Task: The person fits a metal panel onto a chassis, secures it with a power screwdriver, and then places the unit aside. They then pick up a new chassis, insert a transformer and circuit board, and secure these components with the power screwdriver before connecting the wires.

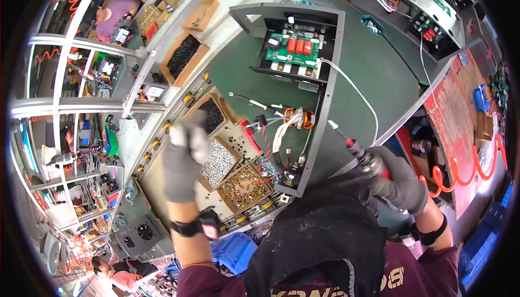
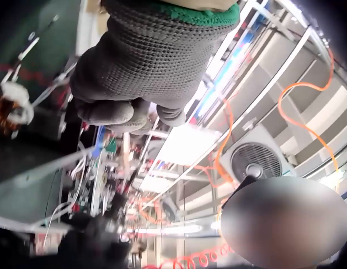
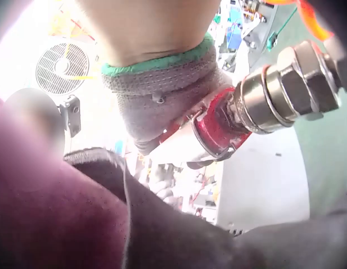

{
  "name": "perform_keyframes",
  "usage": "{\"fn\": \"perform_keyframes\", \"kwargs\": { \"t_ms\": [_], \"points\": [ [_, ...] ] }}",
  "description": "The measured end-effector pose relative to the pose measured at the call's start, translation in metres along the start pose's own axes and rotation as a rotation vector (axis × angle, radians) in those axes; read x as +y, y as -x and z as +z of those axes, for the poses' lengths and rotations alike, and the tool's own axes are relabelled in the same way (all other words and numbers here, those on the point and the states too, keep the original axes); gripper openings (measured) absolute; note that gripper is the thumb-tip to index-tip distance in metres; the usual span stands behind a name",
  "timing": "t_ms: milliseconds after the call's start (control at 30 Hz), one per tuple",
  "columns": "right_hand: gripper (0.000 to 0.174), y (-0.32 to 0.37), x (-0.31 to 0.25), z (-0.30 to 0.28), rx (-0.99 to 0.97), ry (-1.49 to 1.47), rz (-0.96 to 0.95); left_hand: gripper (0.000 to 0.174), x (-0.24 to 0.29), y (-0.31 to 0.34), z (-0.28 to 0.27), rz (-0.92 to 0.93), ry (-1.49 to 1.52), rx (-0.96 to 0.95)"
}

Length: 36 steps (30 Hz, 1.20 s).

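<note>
My gloved right hand [image 1: 401, 180] grips an air screwdriver [image 1: 370, 162], its bit pointing up and left toward the black metal chassis [image 1: 319, 134]. From the right wrist, its metal hose fitting [image 3: 285, 92] and red body show at the palm. My gloved left hand [image 1: 183, 159], blurred, is over the left edge of the parts bins, beside a bin of silver screws [image 1: 218, 162]. In the left wrist view its fingers [image 2: 109, 114] are bent; I cannot tell whether they pinch something small. A green circuit board [image 1: 279, 56] and a copper-wound coil [image 1: 303, 118] sit in the chassis.
A bin of brass-coloured fasteners [image 1: 244, 188] and boxes of black screws [image 1: 184, 56] line the left of the green bench [image 1: 233, 75]. A red coiled hose [image 1: 460, 175] hangs at right. A white wire [image 1: 357, 91] trails from the chassis. Another chassis [image 1: 411, 4] stands behind.
</note>
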State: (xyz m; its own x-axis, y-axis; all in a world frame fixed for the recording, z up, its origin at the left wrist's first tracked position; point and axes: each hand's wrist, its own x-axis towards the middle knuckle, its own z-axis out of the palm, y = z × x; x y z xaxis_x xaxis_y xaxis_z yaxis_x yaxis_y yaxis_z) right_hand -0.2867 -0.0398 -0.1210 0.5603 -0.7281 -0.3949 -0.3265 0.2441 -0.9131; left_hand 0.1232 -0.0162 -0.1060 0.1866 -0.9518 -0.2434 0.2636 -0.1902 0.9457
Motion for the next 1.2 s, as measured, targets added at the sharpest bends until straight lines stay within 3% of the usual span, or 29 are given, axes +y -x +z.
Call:
{"fn": "perform_keyframes", "kwargs": {
  "t_ms": [33,67,133,200,267,333,367,433,467,533,567,700,733,833,967,1200],
  "points": [
    [0.076,0.001,0.016,-0.012,-0.003,0.065,0.012,0.051,0.01,-0.008,0.0,0.001,-0.336,0.214],
    [0.078,0.0,0.027,-0.018,-0.005,0.125,0.023,0.044,0.008,-0.022,-0.024,-0.068,-0.607,0.149],
    [0.08,-0.01,0.031,-0.018,-0.043,0.217,0.146,0.045,-0.046,-0.049,-0.047,0.128,-0.875,-0.032],
    [0.083,-0.019,0.034,-0.015,-0.087,0.317,0.267,0.058,-0.085,-0.064,-0.041,-0.095,-1.159,-0.099],
    [0.084,-0.028,0.04,-0.009,-0.066,0.374,0.375,0.072,-0.101,-0.081,-0.012,0.034,-1.475,-0.356],
    [0.082,-0.034,0.047,-0.009,-0.074,0.404,0.342,0.079,-0.121,-0.097,0.002,0.372,-1.38,-0.539],
    [0.082,-0.037,0.047,-0.009,-0.095,0.418,0.349,0.079,-0.131,-0.104,0.01,0.362,-1.377,-0.531],
    [0.082,-0.043,0.047,-0.009,-0.127,0.441,0.358,0.074,-0.148,-0.117,0.027,0.126,-1.578,-0.579],
    [0.081,-0.045,0.046,-0.009,-0.129,0.465,0.335,0.074,-0.151,-0.123,0.039,0.117,-1.57,-0.571],
    [0.081,-0.048,0.048,-0.009,-0.147,0.498,0.317,0.065,-0.149,-0.128,0.063,0.192,-1.515,-0.787],
    [0.081,-0.049,0.05,-0.009,-0.124,0.506,0.293,0.047,-0.152,-0.128,0.066,0.235,-1.496,-0.723],
    [0.078,-0.058,0.051,-0.002,-0.078,0.569,0.282,0.029,-0.172,-0.126,0.056,0.174,-1.377,-0.583],
    [0.077,-0.061,0.05,-0.002,-0.057,0.597,0.275,0.029,-0.176,-0.126,0.051,0.156,-1.365,-0.564],
    [0.073,-0.066,0.043,0.0,-0.06,0.642,0.248,0.022,-0.174,-0.121,0.045,0.337,-1.171,-0.502],
    [0.071,-0.069,0.042,0.001,-0.043,0.657,0.247,0.023,-0.154,-0.119,0.05,0.354,-1.068,-0.554],
    [0.07,-0.073,0.039,0.0,-0.059,0.693,0.195,0.024,-0.143,-0.121,0.055,0.478,-1.137,-0.585]
  ]
}}
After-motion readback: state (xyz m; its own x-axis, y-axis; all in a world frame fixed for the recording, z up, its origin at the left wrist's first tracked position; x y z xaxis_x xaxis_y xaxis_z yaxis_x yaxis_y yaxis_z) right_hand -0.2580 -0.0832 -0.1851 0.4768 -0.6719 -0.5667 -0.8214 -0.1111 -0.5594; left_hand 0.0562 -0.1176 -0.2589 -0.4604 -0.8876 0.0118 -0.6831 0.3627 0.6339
